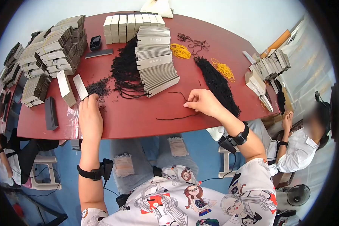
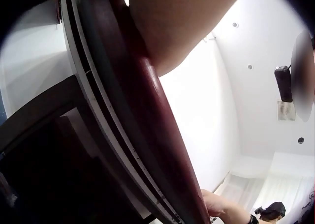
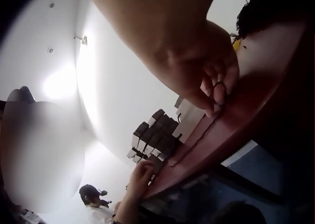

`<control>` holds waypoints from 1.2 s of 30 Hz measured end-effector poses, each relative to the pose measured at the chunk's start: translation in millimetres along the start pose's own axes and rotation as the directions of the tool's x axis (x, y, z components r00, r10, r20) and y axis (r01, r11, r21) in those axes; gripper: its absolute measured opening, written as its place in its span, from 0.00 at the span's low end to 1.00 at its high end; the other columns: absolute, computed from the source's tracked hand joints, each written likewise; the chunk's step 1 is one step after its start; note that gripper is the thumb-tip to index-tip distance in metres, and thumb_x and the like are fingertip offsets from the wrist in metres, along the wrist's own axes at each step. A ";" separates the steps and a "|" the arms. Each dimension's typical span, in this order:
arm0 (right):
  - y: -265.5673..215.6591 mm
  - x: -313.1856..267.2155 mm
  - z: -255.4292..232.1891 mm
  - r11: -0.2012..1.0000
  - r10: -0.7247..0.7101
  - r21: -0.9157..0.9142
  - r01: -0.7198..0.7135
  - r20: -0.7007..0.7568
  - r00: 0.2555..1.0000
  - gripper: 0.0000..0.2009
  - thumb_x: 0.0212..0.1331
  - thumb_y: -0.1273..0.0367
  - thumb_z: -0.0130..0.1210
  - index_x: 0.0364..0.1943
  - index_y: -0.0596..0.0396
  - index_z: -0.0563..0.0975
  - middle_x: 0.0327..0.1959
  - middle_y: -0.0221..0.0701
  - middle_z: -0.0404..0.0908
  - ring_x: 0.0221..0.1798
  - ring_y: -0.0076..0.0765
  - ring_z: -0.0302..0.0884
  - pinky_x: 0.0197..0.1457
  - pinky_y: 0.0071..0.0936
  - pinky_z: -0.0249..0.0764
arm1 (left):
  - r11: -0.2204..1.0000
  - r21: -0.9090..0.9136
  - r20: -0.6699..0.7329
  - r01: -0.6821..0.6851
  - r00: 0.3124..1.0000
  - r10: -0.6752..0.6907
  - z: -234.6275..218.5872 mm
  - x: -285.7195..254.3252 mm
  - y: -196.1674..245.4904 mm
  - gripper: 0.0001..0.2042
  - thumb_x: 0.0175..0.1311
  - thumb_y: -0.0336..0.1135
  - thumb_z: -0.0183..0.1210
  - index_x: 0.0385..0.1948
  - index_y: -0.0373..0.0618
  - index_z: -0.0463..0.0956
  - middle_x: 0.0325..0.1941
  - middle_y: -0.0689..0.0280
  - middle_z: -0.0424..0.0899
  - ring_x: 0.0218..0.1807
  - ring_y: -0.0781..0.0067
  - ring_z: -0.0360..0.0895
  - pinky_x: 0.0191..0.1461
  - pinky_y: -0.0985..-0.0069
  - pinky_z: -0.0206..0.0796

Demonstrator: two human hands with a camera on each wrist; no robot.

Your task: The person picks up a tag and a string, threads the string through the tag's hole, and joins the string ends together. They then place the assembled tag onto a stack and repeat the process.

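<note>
My right hand [image 1: 205,103] pinches a thin black cord [image 1: 177,118] between thumb and forefinger, above the front of the red table. One stretch of the cord trails left along the tabletop; a short end curls up beyond the fingers. In the right wrist view the cord [image 3: 197,138] makes a small loop at the fingertips. Over at the left, my left hand [image 1: 90,118] rests near the table edge, its fingertips at a white tag [image 1: 80,86] and a pile of small black pieces [image 1: 98,88]. Whether it pinches anything, I cannot tell.
Stacked grey tags [image 1: 154,62] stand mid-table with black cords beside them. A black cord bundle [image 1: 218,86] and yellow rubber bands [image 1: 180,51] lie to the right. More tag stacks [image 1: 52,49] fill the left. Another person [image 1: 301,145] sits at the right.
</note>
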State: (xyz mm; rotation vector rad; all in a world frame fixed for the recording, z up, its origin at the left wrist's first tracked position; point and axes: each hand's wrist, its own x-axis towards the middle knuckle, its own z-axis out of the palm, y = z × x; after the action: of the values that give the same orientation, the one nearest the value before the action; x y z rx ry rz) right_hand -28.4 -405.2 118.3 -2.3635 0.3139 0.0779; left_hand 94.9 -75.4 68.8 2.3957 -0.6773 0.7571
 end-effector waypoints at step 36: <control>-49.5 -32.2 79.6 0.852 -0.499 0.042 0.522 -0.238 0.833 0.06 0.51 0.72 0.55 0.29 0.55 0.70 0.28 0.32 0.70 0.33 0.40 0.66 0.39 0.33 0.62 | 0.586 -0.756 0.341 0.290 0.940 -0.026 -37.4 -55.5 79.2 0.08 0.53 0.20 0.57 0.35 0.35 0.75 0.37 0.66 0.73 0.35 0.81 0.69 0.41 0.85 0.62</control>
State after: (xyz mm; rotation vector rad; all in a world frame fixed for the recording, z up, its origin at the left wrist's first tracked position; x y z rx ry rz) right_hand -44.6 -309.4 98.6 -2.2727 -0.2203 -0.4480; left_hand -5.6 -94.0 86.2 1.6679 -0.7019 -0.0484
